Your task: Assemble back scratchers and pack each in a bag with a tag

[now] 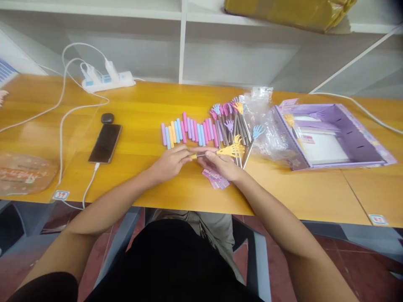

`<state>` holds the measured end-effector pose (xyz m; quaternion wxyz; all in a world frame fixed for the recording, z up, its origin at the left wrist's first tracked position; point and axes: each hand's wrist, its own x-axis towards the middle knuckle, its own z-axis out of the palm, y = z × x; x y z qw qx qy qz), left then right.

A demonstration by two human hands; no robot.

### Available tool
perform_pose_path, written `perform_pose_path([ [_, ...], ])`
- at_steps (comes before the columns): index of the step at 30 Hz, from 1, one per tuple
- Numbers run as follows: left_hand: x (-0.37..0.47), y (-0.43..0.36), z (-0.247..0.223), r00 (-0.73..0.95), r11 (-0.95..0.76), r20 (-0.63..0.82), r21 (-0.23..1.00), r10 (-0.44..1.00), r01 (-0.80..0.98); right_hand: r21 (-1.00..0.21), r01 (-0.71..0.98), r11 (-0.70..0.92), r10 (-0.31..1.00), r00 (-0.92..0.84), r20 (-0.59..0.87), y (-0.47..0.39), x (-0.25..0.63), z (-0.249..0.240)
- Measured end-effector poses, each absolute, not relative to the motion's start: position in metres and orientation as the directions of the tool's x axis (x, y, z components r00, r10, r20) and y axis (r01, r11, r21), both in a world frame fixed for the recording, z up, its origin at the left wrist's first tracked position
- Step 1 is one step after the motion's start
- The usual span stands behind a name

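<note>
Between my two hands lies a yellow back scratcher (229,150) with a metal rod, its claw head pointing right. My left hand (170,161) pinches the yellow grip at the rod's left end. Near the claw, my right hand (222,164) closes on the rod. Just beyond my hands is a row of pink, purple, blue and yellow handle sleeves (189,129). A pile of back scratchers (231,115) with bare metal rods sits to their right. One with a blue claw (258,131) lies at the pile's edge. Printed pink cards (215,179) are under my right hand.
Clear plastic bags (267,130) lie beside an open purple box (367,161) on the right. A phone (105,143) on a charging cable, a black earbud case (107,118) and a power strip (108,81) are on the left. White shelving (182,42) stands behind the table.
</note>
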<state>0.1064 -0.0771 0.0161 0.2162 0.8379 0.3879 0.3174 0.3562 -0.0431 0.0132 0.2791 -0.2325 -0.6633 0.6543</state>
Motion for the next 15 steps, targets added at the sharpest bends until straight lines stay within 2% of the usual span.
perform_pose_path([
  [7, 0.11, -0.072, 0.023, 0.475, -0.603, 0.381, 0.605, 0.793, 0.521, -0.983, 0.055, 0.176, 0.711, -0.698, 0.088, -0.026, 0.376, 0.033],
  [10, 0.107, -0.069, 0.027, 0.436, -0.587, 0.397, 0.602, 0.808, 0.541, -0.944, 0.113, 0.309, 0.771, -0.611, 0.179, -0.01, 0.39, 0.041],
  [13, 0.101, -0.067, 0.032, 0.442, -0.568, 0.357, 0.536, 0.823, 0.625, -0.796, 0.233, 0.559, 0.746, -0.561, 0.359, -0.003, 0.399, 0.048],
  [15, 0.101, -0.068, 0.035, 0.474, -0.567, 0.311, 0.435, 0.823, 0.699, -0.598, 0.362, 0.715, 0.665, -0.617, 0.421, -0.007, 0.4, 0.052],
])
